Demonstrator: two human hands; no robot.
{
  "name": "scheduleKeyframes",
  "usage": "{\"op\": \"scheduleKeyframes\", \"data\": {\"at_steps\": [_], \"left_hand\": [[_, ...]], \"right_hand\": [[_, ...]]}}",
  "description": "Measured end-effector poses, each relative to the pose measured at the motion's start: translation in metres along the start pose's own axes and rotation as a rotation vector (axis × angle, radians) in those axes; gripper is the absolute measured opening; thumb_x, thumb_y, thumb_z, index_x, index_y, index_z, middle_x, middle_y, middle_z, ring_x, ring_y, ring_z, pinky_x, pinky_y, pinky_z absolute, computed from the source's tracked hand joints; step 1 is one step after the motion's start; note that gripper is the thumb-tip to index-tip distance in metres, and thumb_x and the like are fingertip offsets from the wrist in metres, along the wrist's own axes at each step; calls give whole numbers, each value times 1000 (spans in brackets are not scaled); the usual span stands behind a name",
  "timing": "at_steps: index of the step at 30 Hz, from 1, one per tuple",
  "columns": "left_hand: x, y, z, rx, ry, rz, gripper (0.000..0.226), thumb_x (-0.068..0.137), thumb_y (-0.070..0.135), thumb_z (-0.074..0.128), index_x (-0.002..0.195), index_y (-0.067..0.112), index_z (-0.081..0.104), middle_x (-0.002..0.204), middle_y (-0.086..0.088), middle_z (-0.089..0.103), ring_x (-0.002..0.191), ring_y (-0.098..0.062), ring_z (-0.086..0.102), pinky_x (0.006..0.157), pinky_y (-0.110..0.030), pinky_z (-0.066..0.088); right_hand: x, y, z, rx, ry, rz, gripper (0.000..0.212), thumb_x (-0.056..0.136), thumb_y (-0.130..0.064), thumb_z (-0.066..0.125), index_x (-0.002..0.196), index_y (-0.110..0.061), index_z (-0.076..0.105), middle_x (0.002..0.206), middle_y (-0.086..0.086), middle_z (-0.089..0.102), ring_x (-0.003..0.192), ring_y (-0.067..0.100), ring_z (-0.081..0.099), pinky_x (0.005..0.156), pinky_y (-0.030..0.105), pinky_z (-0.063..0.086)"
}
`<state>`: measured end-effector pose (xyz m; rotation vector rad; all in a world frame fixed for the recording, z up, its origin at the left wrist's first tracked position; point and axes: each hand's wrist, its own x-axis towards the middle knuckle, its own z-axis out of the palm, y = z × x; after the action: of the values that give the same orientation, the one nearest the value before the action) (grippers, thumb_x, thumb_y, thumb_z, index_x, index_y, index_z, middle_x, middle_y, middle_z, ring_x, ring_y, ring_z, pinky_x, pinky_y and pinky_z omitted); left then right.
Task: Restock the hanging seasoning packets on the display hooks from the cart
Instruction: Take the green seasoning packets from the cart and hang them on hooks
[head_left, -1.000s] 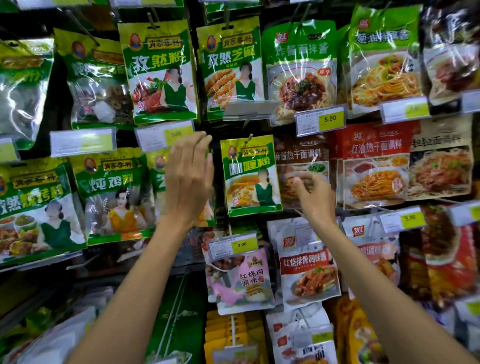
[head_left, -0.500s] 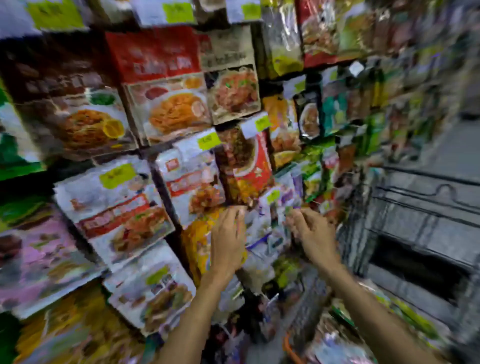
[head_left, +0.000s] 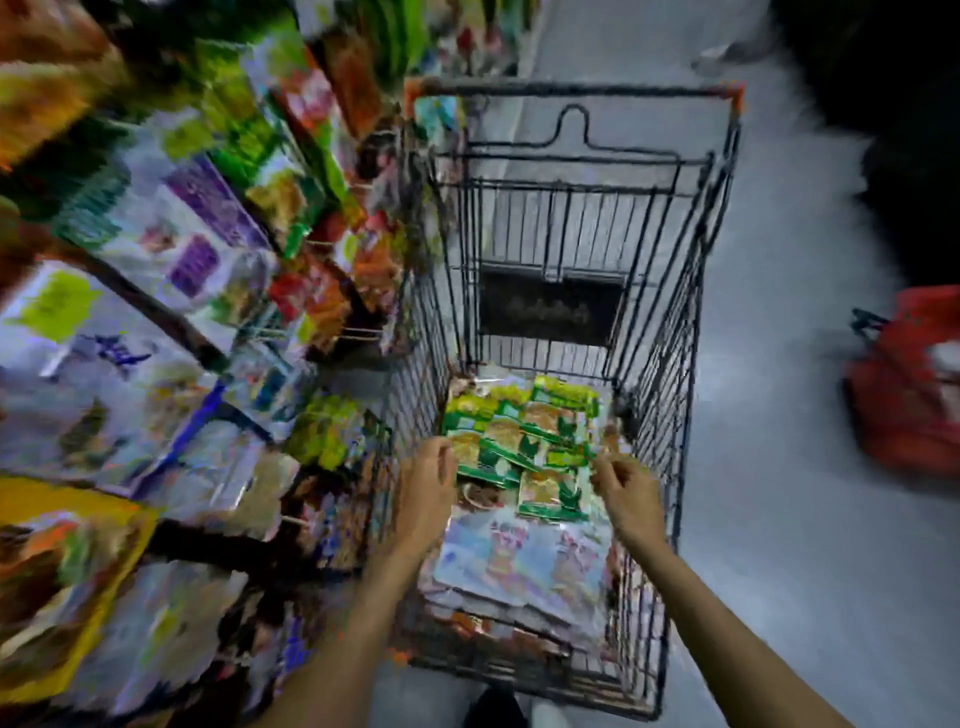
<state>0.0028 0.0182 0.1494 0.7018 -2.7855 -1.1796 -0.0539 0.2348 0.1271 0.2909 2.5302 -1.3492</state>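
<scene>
A black wire cart (head_left: 691, 291) stands in the aisle, and I look down into it. Several green and yellow seasoning packets (head_left: 519, 436) lie in a heap on its floor, with pale blue and white packets (head_left: 519, 561) nearer me. My left hand (head_left: 423, 493) hovers over the cart's left side, fingers apart, holding nothing. My right hand (head_left: 626, 493) hovers over the right side of the heap with its fingers loosely curled, also holding nothing. The display of hanging packets (head_left: 171, 291) fills the left side, heavily blurred.
A red basket or bag (head_left: 904, 395) sits on the grey floor to the right of the cart. The cart's orange-cornered far rim (head_left: 571, 91) points down the aisle. The display shelves stand close against the cart's left wall.
The view has swung from the display hooks right and down to the cart. Both hands have dropped from the hanging packets to just above the packets in the cart.
</scene>
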Motion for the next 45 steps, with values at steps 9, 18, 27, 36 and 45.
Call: {"op": "scheduleKeyframes", "data": {"at_steps": [9,18,27,36,45], "left_hand": [[105,-77,90,76,-155,-116,21,97,9,46,103,-3,62,104,-21,63,96,-31,58,76,-31,41],[164,-92,167,319,-249,-127,45,97,30,49,130,-1,48,133,-20,49,125,-33,43,99,-39,35],[195,-70,206,293,-298,-277,65,80,32,74,129,2,44,130,-17,50,118,-35,50,88,-42,45],[194,-86,163,-177,-420,-614,43,70,0,79,109,-3,60,116,-19,65,89,-26,62,69,-29,49],[132,-64,88,-348,-318,-588,47,74,9,78,113,3,52,113,-10,59,92,-22,59,69,-30,50]], "right_hand": [[71,76,73,-152,11,208,38,97,-12,48,59,-13,49,57,3,52,59,25,52,53,30,39],[110,120,129,-367,-48,385,47,86,-39,65,110,1,57,113,20,58,108,33,54,88,40,48],[117,122,139,-215,91,488,49,71,-23,83,106,0,58,106,16,64,100,30,59,86,41,51],[98,109,110,220,21,733,25,78,-6,74,97,-5,57,108,18,66,96,33,64,80,42,54],[49,51,65,227,41,584,24,79,-5,73,100,-5,62,103,17,68,95,33,64,86,50,53]]}}
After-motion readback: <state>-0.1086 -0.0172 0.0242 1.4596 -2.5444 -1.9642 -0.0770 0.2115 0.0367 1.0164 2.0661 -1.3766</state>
